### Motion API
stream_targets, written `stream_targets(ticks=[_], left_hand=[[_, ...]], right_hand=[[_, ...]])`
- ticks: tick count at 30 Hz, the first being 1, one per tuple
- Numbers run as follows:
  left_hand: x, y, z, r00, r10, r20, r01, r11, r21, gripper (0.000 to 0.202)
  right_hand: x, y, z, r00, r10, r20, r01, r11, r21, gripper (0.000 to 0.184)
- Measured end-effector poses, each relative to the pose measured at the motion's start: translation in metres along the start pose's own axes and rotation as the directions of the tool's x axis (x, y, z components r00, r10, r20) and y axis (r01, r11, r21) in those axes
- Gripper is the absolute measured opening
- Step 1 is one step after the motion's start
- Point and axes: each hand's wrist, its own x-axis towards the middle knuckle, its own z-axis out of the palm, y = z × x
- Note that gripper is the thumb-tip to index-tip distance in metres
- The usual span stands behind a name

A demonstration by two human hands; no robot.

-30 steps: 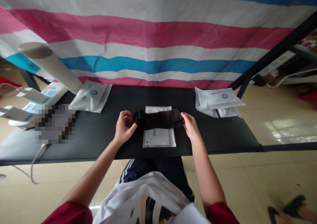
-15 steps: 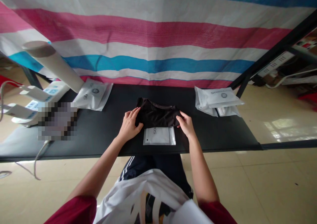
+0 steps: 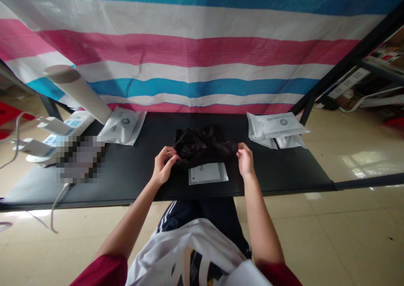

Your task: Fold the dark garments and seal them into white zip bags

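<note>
A black fabric garment [image 3: 202, 145], bunched and soft, lies at the middle of the black table [image 3: 284, 172]. My left hand [image 3: 164, 166] pinches its left end between fingers and thumb. My right hand [image 3: 244, 159] grips its right edge with the fingertips. Just below the cloth, a flat white-and-transparent packaging bag [image 3: 208, 173] with printed lettering lies on the tabletop, its top edge partly hidden under the garment. Neither hand touches the bag.
Two sealed white packaging bags [image 3: 123, 127] [image 3: 276, 126] lie at the table's back left and back right. A cardboard tube [image 3: 78, 93] leans at the left beside a white power strip [image 3: 67, 128]. A pixelated patch [image 3: 80, 159] covers part of the table. A striped tarp [image 3: 189, 67] hangs behind.
The garment, spread flat half a second ago, is now gathered and raised between both hands. More of the flat bag shows, and the view has tilted slightly.
</note>
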Motion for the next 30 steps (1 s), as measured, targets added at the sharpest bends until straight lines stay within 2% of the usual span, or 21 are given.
stream_targets(ticks=[2,5,8,11,13,17,19,22,24,25,26,28,30], left_hand=[[-0.003,0.002,0.0,0.999,-0.033,0.016,0.035,0.994,-0.1,0.033],[-0.005,0.004,0.0,0.999,-0.018,0.05,0.018,1.0,0.004,0.037],[-0.009,0.01,0.004,0.982,0.023,0.186,-0.07,0.966,0.249,0.038],[-0.013,0.022,0.016,0.969,-0.009,0.249,-0.125,0.847,0.517,0.05],[-0.013,0.031,0.029,0.98,-0.049,0.195,-0.088,0.768,0.635,0.058],[0.002,0.043,0.059,0.995,-0.044,0.093,-0.037,0.688,0.725,0.068],[0.014,0.045,0.074,0.996,0.008,0.093,-0.076,0.656,0.751,0.071],[0.031,0.051,0.079,0.992,-0.008,0.125,-0.091,0.636,0.766,0.065],[0.034,0.056,0.064,0.994,-0.094,0.063,0.013,0.647,0.762,0.059],[0.033,0.06,0.049,0.991,-0.135,-0.012,0.097,0.647,0.756,0.058],[0.029,0.063,0.03,0.981,-0.145,-0.131,0.194,0.634,0.749,0.058],[0.014,0.067,-0.013,0.922,-0.145,-0.36,0.375,0.571,0.731,0.06],[-0.005,0.067,-0.056,0.858,-0.159,-0.488,0.5,0.476,0.723,0.063]], right_hand=[[-0.001,-0.004,-0.001,0.996,0.084,0.022,-0.087,0.985,0.149,0.026],[-0.004,-0.007,0.0,0.99,0.133,0.046,-0.139,0.973,0.185,0.034],[-0.004,-0.007,0.002,0.993,0.104,0.049,-0.108,0.991,0.074,0.039],[-0.006,-0.006,0.006,0.989,0.005,0.146,0.025,0.979,-0.203,0.041],[-0.009,-0.006,0.009,0.968,-0.063,0.243,0.165,0.89,-0.426,0.039],[-0.015,-0.003,0.015,0.915,-0.142,0.377,0.386,0.576,-0.72,0.035],[-0.017,0.0,0.017,0.901,-0.125,0.415,0.425,0.441,-0.79,0.04],[-0.018,0.003,0.019,0.895,-0.098,0.435,0.441,0.343,-0.83,0.044],[-0.017,0.005,0.019,0.899,-0.101,0.426,0.434,0.324,-0.841,0.043],[-0.017,0.005,0.018,0.903,-0.105,0.416,0.427,0.323,-0.845,0.043],[-0.017,0.005,0.018,0.907,-0.108,0.406,0.418,0.325,-0.848,0.042],[-0.016,0.006,0.018,0.913,-0.111,0.393,0.407,0.336,-0.85,0.042],[-0.016,0.006,0.017,0.912,-0.111,0.395,0.408,0.346,-0.845,0.041]])
